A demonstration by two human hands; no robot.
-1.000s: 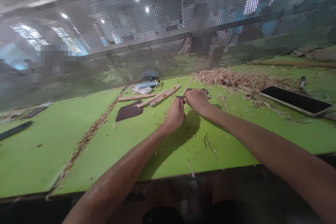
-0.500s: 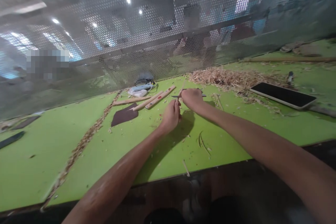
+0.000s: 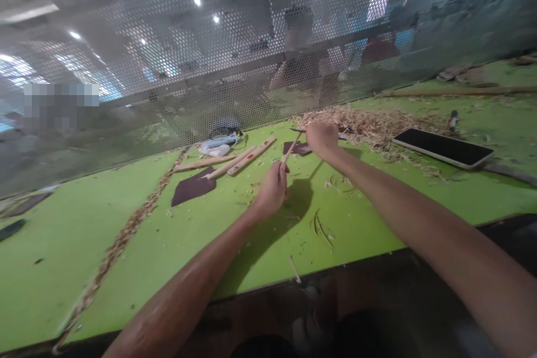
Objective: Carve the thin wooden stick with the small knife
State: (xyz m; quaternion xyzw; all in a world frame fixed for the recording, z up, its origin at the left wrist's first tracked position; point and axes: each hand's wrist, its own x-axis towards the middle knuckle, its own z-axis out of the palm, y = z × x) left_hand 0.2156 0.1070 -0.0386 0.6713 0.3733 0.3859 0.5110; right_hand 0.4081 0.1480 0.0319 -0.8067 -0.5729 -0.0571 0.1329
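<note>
My left hand (image 3: 272,189) is closed round the lower end of a thin wooden stick (image 3: 292,149), which slants up and away from me. Beyond it, my right hand (image 3: 322,139) makes a fist on a knife; its narrow dark blade (image 3: 296,130) pokes out on the left, against or close to the stick's far end. More of the tool shows right of the fist, but the fingers hide its middle. Beneath the stick lies a small dark brown sheet (image 3: 295,148). Left of my hands are a larger brown sheet (image 3: 193,187), a pale rod (image 3: 231,163) and a flat wooden strip with red marks (image 3: 252,155).
Wood shavings (image 3: 369,123) are heaped at the back right, near a phone (image 3: 443,148). A perforated screen (image 3: 251,78) borders the green table (image 3: 142,268), with people behind it. Shavings fill a seam (image 3: 121,240) at left. A pale blue bundle (image 3: 221,144) lies by the screen.
My right hand has slid away from my left, up along the stick, taking the knife with it. More of the stick and the small brown sheet now show. The view has shifted slightly.
</note>
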